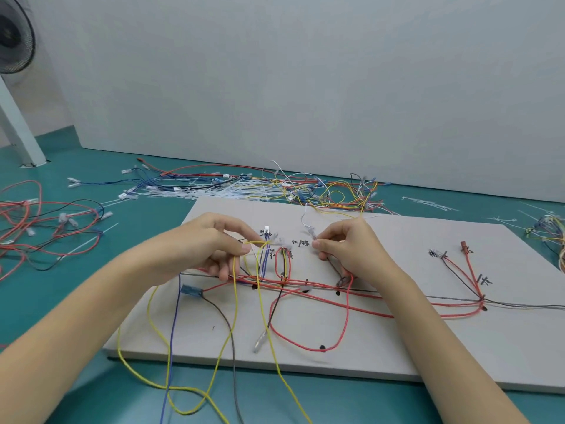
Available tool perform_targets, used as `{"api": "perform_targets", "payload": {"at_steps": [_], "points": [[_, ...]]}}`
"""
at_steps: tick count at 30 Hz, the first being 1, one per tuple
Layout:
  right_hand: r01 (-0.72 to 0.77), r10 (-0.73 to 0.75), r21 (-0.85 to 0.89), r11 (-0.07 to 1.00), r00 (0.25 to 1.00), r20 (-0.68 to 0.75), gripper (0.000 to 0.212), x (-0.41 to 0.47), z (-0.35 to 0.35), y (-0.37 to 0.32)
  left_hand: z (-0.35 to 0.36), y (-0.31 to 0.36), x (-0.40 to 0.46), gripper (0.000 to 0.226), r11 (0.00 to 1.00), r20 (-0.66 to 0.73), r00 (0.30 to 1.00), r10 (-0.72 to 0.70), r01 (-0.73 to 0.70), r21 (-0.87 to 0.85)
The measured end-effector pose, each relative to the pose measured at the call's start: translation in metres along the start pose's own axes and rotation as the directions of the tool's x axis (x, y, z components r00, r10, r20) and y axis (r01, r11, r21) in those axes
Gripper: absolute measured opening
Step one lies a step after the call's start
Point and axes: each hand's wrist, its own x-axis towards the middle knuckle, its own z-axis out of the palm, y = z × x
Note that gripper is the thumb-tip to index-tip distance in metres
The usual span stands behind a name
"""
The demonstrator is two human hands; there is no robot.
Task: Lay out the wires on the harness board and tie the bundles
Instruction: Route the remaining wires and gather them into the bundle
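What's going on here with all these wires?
A person is laying coloured wires along a flat grey harness board on a teal table. The left hand pinches a thin yellow wire near the marked positions, while the right hand pinches a small clear connector on a white wire. Several red wires already run along the board; more loose wires lie heaped behind.

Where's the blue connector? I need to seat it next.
Head view: the blue connector lies at the harness board's left edge, just below the left hand.

matt grey board [397,341], glossy plastic-coated wires [347,304]
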Motion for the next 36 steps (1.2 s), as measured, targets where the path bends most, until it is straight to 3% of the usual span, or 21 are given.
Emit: {"api": "perform_targets", "payload": {"at_steps": [2, 5, 8, 10, 11, 13, 15, 17, 18, 19, 21, 29, 31, 36], "points": [[-0.003, 0.003, 0.001, 1.0, 1.0, 0.003, 0.008, 0.0, 0.0, 0.0, -0.006, -0.001, -0.003, 0.02, 1.0, 0.084, 0.996, 0.024, -0.025, 0.01], [-0.005, 0.005, -0.012, 1.0, 1.0, 0.008, 0.009, 0.001, -0.001, -0.001, -0.025, 0.002, -0.012, 0.017, 0.997, 0.391, 0.917, 0.071, -0.061, -0.037], [-0.017, 0.017, -0.024, 1.0, 1.0, 0.007, 0.012, 0.002, -0.001, 0.0, -0.033, 0.012, -0.018, 0.027, 0.995, 0.737, 0.676, -0.018, -0.06, 0.08], [-0.026, 0.026, -0.021, 0.999, 1.0, 0.005, 0.012, 0.002, -0.001, 0.0, -0.026, 0.02, -0.018, 0.039, 0.966, 0.827, 0.534, -0.175, -0.068, 0.249], [-0.031, 0.031, -0.018, 0.999, 1.0, 0.002, 0.012, 0.002, 0.0, 0.0, -0.02, 0.024, -0.017, 0.04, 0.942, 0.826, 0.509, -0.243, -0.08, 0.327], [-0.043, 0.043, -0.006, 0.999, 0.999, -0.003, 0.012, 0.002, 0.0, -0.001, -0.007, 0.032, -0.014, 0.047, 0.884, 0.77, 0.551, -0.32, -0.119, 0.452], [-0.051, 0.051, 0.003, 0.999, 0.999, -0.007, 0.014, 0.002, 0.001, -0.001, 0.007, 0.04, -0.009, 0.044, 0.82, 0.631, 0.707, -0.319, -0.128, 0.557], [-0.053, 0.053, -0.005, 0.999, 0.999, -0.01, 0.016, 0.002, 0.002, -0.002, 0.022, 0.04, 0.001, 0.04, 0.77, 0.37, 0.921, -0.125, -0.146, 0.621], [-0.053, 0.053, -0.012, 0.998, 0.999, -0.01, 0.017, 0.002, 0.002, -0.003, 0.03, 0.039, 0.009, 0.039, 0.773, 0.227, 0.974, 0.017, -0.157, 0.615], [-0.054, 0.054, -0.017, 0.998, 0.998, -0.011, 0.019, 0.001, 0.003, -0.003, 0.038, 0.038, 0.017, 0.038, 0.797, 0.107, 0.985, 0.138, -0.175, 0.578], [-0.057, 0.056, -0.024, 0.998, 0.998, -0.016, 0.022, 0.002, 0.003, -0.004, 0.053, 0.037, 0.031, 0.035, 0.854, -0.047, 0.971, 0.234, -0.182, 0.488], [-0.174, 0.158, -0.148, 0.974, 0.981, -0.111, 0.015, 0.011, 0.008, -0.007, 0.106, 0.023, 0.049, 0.057, 0.96, -0.173, 0.978, 0.121, -0.071, 0.271], [-0.175, 0.159, -0.14, 0.975, 0.98, -0.119, 0.015, 0.011, 0.008, -0.006, 0.114, 0.027, 0.051, 0.052, 0.98, -0.136, 0.988, 0.078, -0.051, 0.195], [-0.18, 0.168, -0.072, 0.981, 0.975, -0.146, 0.015, 0.009, 0.006, -0.002, 0.112, 0.032, 0.045, 0.02, 1.0, 0.117, 0.993, -0.017, 0.018, -0.003]]}}
